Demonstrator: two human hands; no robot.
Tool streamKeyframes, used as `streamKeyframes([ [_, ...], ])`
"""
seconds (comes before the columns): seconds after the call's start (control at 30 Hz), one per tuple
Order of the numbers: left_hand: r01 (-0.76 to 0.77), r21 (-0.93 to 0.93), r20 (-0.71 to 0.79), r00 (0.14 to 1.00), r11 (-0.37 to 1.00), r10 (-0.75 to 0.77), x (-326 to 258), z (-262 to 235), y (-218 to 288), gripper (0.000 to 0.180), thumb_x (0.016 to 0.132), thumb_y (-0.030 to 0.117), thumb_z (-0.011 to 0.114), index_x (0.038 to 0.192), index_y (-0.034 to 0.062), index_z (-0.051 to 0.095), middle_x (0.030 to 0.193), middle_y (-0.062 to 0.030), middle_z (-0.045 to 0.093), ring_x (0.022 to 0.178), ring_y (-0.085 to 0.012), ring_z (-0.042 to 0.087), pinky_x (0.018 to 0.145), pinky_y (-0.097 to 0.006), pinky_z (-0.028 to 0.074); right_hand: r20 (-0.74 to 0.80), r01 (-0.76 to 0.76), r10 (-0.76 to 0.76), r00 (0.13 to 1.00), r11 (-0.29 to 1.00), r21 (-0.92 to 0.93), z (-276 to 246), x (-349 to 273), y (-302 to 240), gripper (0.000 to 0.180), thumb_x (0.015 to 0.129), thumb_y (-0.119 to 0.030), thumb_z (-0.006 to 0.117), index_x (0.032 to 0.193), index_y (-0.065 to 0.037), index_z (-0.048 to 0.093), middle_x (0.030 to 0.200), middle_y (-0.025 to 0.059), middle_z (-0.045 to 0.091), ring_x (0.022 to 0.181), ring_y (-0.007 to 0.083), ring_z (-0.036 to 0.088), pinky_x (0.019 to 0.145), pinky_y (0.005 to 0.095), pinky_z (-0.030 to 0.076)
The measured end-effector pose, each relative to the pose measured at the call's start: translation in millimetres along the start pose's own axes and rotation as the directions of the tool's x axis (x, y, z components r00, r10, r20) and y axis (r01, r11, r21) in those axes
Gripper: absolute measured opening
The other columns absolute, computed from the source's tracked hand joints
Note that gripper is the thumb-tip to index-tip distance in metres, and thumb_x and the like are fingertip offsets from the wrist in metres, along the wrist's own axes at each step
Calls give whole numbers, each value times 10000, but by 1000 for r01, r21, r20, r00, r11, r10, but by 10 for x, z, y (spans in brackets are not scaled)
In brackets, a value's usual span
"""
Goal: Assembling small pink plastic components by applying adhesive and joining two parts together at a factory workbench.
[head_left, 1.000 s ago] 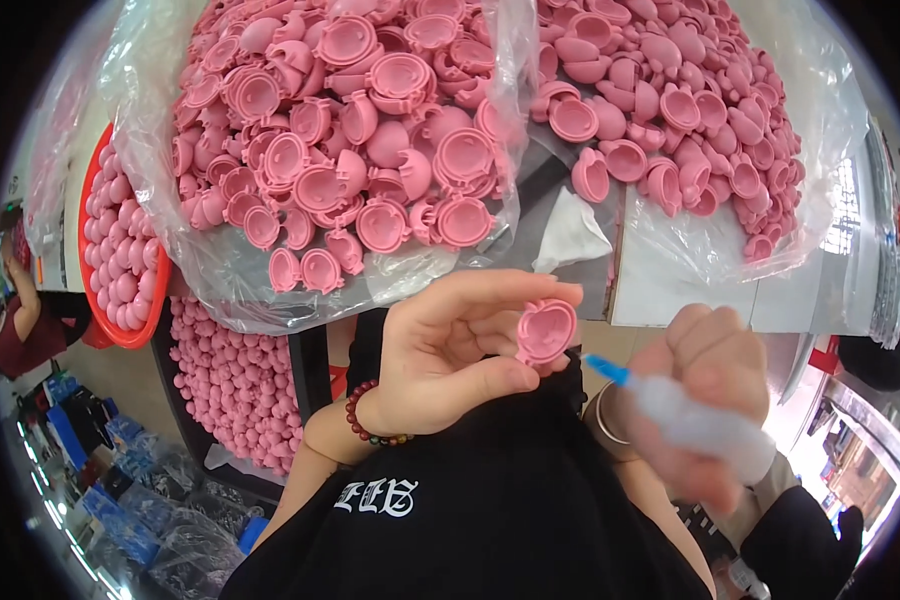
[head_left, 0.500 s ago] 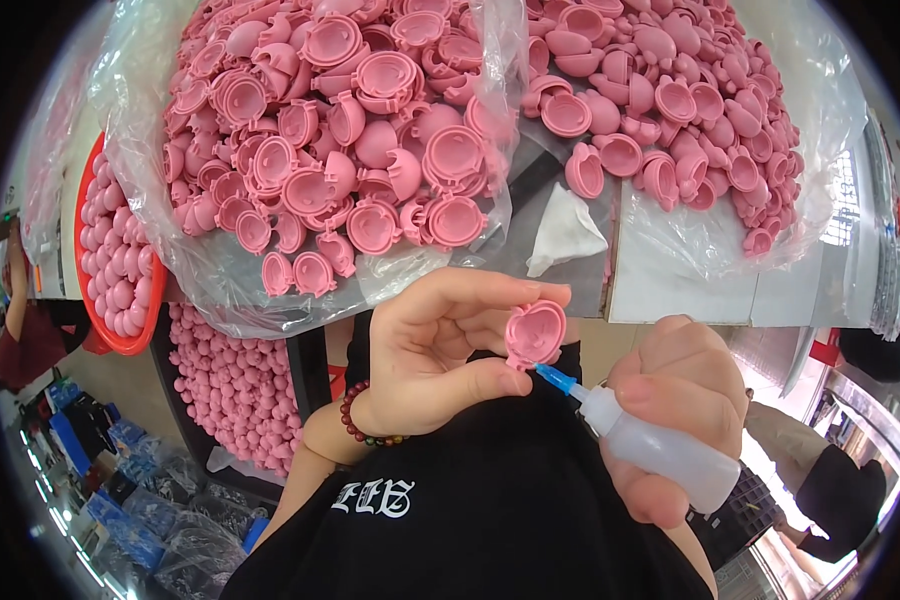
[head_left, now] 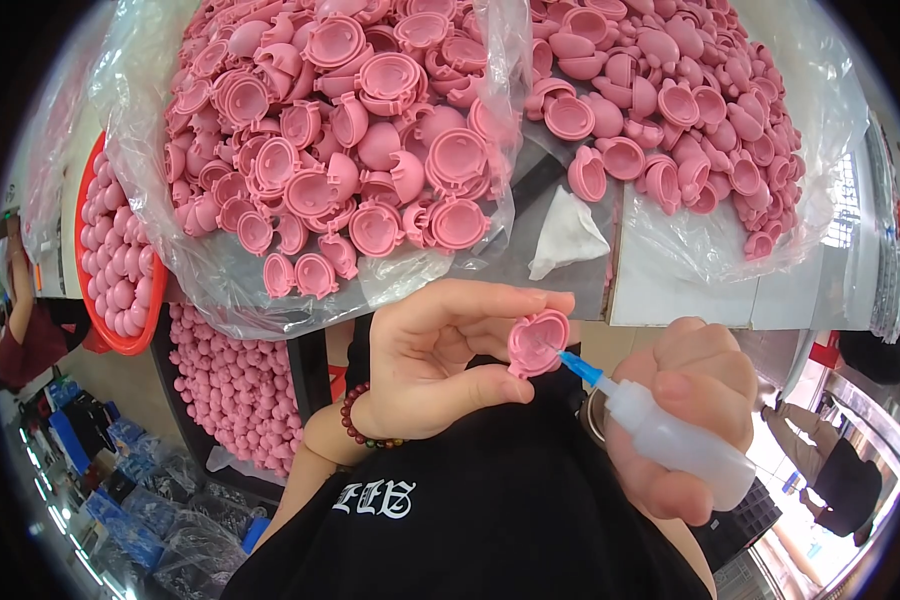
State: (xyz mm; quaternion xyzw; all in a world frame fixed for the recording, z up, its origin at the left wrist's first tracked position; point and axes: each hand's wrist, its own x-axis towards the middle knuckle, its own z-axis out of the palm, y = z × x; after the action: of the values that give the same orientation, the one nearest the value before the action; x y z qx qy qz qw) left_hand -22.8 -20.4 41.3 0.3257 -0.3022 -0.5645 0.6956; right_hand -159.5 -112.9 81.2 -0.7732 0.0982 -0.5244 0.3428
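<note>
My left hand [head_left: 440,365] pinches a small pink plastic shell [head_left: 538,343] by its edges, the hollow side facing me. In my right hand [head_left: 685,420] is a translucent squeeze bottle [head_left: 685,445] with a blue needle tip [head_left: 580,368]. The needle points left and its fine end lies over the shell's hollow, close to the inner surface; I cannot tell whether it touches. A red bead bracelet [head_left: 353,415] circles my left wrist. Beyond my hands lie two heaps of pink plastic pieces, one of open cup-like shells [head_left: 315,190], the other of rounded halves [head_left: 670,110].
Clear plastic bags [head_left: 210,290] spread under both heaps. A crumpled white cloth [head_left: 568,235] lies between them. On the left stand a red basket [head_left: 157,300] of pink balls and a dark crate [head_left: 313,370] of pink pieces. Other people are at the far left and right [head_left: 840,480].
The needle tip has gone from the shell's lower edge to over its hollow. My right hand and the bottle have shifted slightly right; the left hand has barely moved.
</note>
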Motion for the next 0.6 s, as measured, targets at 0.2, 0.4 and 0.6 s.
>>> streamKeyframes([
  [0.2,-28,52,37,999,998,26,0,6,32,514,623,83,731,1040,-8,445,1044,-280,502,894,-261,570,719,-342,502,-4,4,-4,1000,999,-32,-10,10,13,627,833,-531,314,848,57,531,588,46,381,442,114,311,372,245,186],
  [0.4,-30,-6,5,1000,1000,30,-20,4,37,483,634,62,720,1017,-3,434,1046,-301,486,846,-266,587,704,-339,513,-35,-17,13,999,995,-96,-41,-45,-13,624,838,-528,303,839,53,531,587,51,393,434,120,335,365,241,192],
  [0.6,-109,42,-47,993,993,111,-25,-4,39,498,625,74,730,1006,11,415,1033,-294,490,801,-259,601,686,-325,520,-15,-35,35,999,999,-16,-48,-72,-71,563,750,-536,502,764,24,564,604,30,523,447,102,416,356,228,267],
])
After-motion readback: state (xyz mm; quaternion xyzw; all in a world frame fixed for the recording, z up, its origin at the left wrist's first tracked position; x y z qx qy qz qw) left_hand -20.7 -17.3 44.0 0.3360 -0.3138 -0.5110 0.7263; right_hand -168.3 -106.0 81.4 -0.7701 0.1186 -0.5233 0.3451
